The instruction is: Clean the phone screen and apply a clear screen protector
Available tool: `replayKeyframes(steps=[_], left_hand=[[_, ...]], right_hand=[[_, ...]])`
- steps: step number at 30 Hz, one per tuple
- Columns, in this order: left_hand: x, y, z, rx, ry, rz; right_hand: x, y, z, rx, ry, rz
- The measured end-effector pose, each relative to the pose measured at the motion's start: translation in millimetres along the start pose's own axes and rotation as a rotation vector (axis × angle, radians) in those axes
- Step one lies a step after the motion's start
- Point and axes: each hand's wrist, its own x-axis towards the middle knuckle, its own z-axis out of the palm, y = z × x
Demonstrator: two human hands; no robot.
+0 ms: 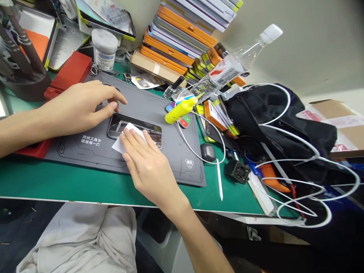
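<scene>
A smartphone (155, 132) lies flat on the grey work mat (182, 174), its dark, glossy screen facing up and showing reflections. My right hand (149, 165) presses a small white wipe (117, 146) against the screen with its fingers extended and close together. Part of the wipe is covered by those fingers. At the phone's upper left corner is my left hand (91, 102); its thumb and index finger are apart, and I see nothing held in it. Its other fingertips are partly hidden.
A yellow squeeze bottle (182, 110) stands right of the phone, near a looped white cable (193, 151). Farther right lie a black earbud case (208, 152), a white stylus (219, 180) and a black bag (273, 113). Boxes (182, 32), a white tub (104, 49) and a clear bottle (224, 72) stand behind.
</scene>
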Motion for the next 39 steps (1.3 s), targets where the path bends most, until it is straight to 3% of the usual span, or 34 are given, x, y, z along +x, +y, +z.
replayKeyframes(steps=[8, 15, 23, 30, 36, 39], left_hand=[[0, -7, 5.2, -0.032, 0.007, 0.073], [-1, -10, 2.1, -0.01, 0.008, 0.074], [0, -2, 3.6, 0.003, -0.011, 0.043], [0, -5, -1.0, 0.008, 0.021, 0.05], [1, -11, 1.2, 0.008, 0.041, 0.068], [2, -14, 3.5, -0.007, 0.056, 0.087]], right_hand=[[-32, 25, -14, 0.083, 0.04, 0.068], [9, 4, -2, 0.054, -0.06, 0.028], [-24, 21, -8, 0.033, 0.068, 0.059], [11, 0, 4, 0.017, -0.013, 0.016], [-22, 36, -11, 0.037, 0.077, 0.19], [-24, 49, -18, 0.051, 0.064, 0.226]])
